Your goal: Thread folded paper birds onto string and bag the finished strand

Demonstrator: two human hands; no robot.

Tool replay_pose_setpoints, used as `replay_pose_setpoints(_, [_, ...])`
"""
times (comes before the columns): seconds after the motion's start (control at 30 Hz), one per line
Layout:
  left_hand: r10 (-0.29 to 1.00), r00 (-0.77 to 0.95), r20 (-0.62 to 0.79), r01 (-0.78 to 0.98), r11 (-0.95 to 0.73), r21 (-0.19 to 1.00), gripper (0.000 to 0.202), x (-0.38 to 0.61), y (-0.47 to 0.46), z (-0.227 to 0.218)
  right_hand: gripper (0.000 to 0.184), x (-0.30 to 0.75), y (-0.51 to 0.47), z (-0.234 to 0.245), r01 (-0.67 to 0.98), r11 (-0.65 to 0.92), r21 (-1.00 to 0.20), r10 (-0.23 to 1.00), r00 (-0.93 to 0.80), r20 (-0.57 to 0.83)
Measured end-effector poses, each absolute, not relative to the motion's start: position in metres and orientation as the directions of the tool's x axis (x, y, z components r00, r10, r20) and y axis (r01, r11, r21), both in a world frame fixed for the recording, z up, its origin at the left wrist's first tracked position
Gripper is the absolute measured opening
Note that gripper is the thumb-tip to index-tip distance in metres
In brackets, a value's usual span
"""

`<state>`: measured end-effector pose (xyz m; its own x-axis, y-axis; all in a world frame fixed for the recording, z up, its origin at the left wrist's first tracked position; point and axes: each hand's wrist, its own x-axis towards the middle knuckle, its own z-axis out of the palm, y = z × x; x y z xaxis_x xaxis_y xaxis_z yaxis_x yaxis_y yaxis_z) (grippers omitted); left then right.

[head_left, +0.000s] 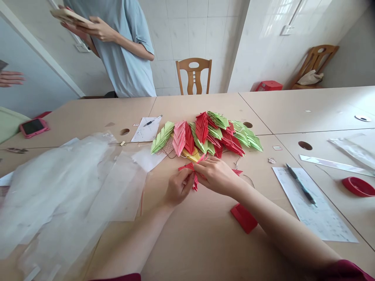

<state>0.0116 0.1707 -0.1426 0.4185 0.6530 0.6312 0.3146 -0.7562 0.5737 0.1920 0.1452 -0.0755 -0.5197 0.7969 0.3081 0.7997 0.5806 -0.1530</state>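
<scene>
Both my hands meet over the table, fingers pinched on a red folded paper piece (186, 167) with pointed ends. My left hand (179, 185) grips its near side, while my right hand (216, 174) pinches it from above and covers part of it. Just beyond lies a heap of pleated folded paper: red pieces (202, 128), green pieces (247, 136) and a pink piece (179, 138), with thin cords among them. A yellow folded paper (192, 155) peeks out below the heap. Under my right forearm rests a flat red piece (244, 218).
Clear plastic bags (67, 187) cover the left of the table. On the right lie a written sheet (319, 218), a pen (301, 185), a ruler (336, 165) and a red ring-shaped object (359, 186). Across the table stands a person (125, 50) holding a phone-like device, near a wooden chair (193, 74).
</scene>
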Motion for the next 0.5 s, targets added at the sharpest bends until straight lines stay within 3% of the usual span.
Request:
replay_pose_setpoints(0.2, [0.607, 0.389, 0.693, 0.370, -0.792, 0.487, 0.013, 0.017, 0.170, -0.139, 0.015, 0.207, 0.155, -0.076, 0.759, 0.622, -0.192, 0.772, -0.555, 0.310])
replay_pose_setpoints(0.5, [0.597, 0.386, 0.703, 0.443, -0.788, 0.427, 0.011, 0.010, 0.172, -0.138, 0.015, 0.229, 0.155, -0.064, 0.833, 0.486, -0.263, 0.871, -0.437, 0.225])
